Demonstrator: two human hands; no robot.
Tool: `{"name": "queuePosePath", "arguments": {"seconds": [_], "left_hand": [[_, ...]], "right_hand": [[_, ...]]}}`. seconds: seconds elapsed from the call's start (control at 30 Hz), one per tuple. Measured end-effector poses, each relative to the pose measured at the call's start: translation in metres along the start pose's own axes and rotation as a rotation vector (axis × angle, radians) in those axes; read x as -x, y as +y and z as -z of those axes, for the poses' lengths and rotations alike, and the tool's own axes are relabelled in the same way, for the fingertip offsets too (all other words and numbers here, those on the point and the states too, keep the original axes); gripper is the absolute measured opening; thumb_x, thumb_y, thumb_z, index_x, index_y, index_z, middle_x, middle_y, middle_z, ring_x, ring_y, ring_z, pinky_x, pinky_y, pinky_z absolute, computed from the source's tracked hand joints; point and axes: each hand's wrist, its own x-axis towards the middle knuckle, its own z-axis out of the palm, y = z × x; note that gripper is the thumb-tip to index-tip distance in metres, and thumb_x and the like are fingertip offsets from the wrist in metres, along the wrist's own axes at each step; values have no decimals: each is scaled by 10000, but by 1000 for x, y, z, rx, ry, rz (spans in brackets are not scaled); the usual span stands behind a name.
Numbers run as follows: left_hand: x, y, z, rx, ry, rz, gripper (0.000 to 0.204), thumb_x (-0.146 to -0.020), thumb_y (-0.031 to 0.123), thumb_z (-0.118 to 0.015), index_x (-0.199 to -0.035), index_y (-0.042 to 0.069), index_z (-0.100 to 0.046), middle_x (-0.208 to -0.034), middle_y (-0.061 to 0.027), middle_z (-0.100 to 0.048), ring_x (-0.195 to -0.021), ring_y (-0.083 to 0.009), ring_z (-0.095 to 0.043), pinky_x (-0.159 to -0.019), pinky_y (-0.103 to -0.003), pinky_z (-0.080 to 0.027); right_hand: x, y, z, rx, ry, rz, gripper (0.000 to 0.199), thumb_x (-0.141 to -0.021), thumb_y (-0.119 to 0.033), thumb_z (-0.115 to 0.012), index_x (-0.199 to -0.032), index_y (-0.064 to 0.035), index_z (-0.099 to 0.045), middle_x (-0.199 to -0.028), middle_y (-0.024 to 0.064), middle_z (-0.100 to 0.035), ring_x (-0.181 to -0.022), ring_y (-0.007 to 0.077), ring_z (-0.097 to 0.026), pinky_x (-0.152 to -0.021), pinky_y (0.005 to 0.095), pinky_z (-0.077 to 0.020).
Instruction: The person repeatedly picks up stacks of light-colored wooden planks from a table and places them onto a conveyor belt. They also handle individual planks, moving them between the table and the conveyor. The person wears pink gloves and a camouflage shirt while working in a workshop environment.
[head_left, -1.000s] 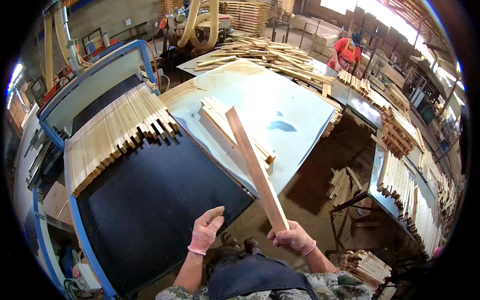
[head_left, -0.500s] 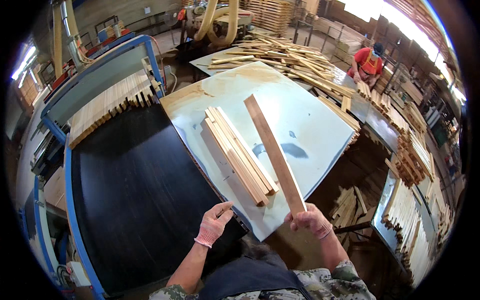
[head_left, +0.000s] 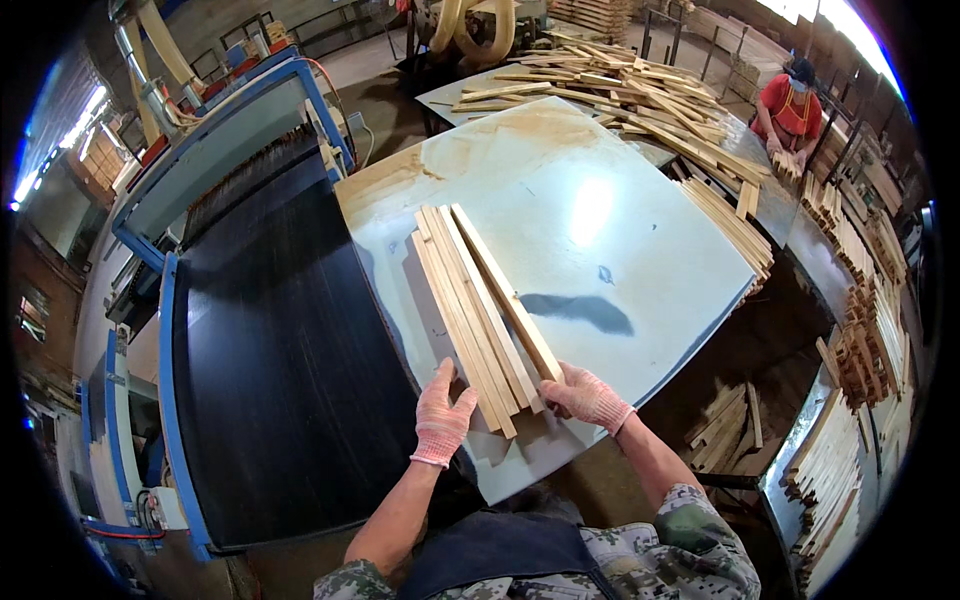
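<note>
Hands in pink knitted work gloves at the near end of a small stack of long pale wooden slats (head_left: 470, 300), which lies flat on a pale grey-white sheet-metal table (head_left: 620, 200). Left hand (head_left: 441, 415): fingers extended and together, pressed against the stack's left near corner, not wrapped round anything. Right hand (head_left: 588, 397): fingers curled over the near end of the rightmost slat (head_left: 505, 290); it appears to grip that slat, though the glove hides the contact underneath. This slat rests on or against the stack's right edge, angled slightly away from the others. From the grip the stack runs up and away to the left. Left of the left hand, a wide black conveyor belt (head_left: 280, 350) in a blue steel frame (head_left: 168, 400). Far beyond the right hand, a loose heap of similar slats (head_left: 640, 95), and a person in a red top (head_left: 790, 105) at the far right. More stacked slats (head_left: 870, 330) right of the table.
</note>
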Motion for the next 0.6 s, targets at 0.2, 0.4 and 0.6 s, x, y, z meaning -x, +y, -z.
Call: {"name": "queuePosePath", "arguments": {"seconds": [0.2, 0.4, 0.6], "left_hand": [[-2, -2, -22, -205, 103, -149, 746, -912, 265, -802, -1533, -14, -497, -1303, -224, -677, -1211, -411, -599, -1078, -494, -472], [-7, 12, -27, -272, 83, -92, 726, -942, 248, -785, -1559, 19, -477, -1362, -239, -644, -1273, -393, -610, -1127, -468, -467], [-18, 11, -17, -336, 96, -85, 857, -910, 390, -779, -1563, -37, -426, -1260, -278, -668, -1186, -448, -602, -1065, -514, -473]], "right_hand": [[-2, -33, 2, 684, 8, 108, 631, -1076, -533, -463, -1526, -93, -496, -1164, 204, -758, -1038, 340, -745, -932, 427, -566], [-37, -45, 14, 792, 147, 196, 622, -1060, -590, -484, -1390, -71, -576, -1120, 192, -752, -1098, 371, -723, -961, 473, -556], [-104, -51, 6, 642, 334, 334, 656, -1036, -582, -509, -1425, -60, -592, -1247, 243, -717, -1230, 405, -654, -1040, 475, -509]]}}
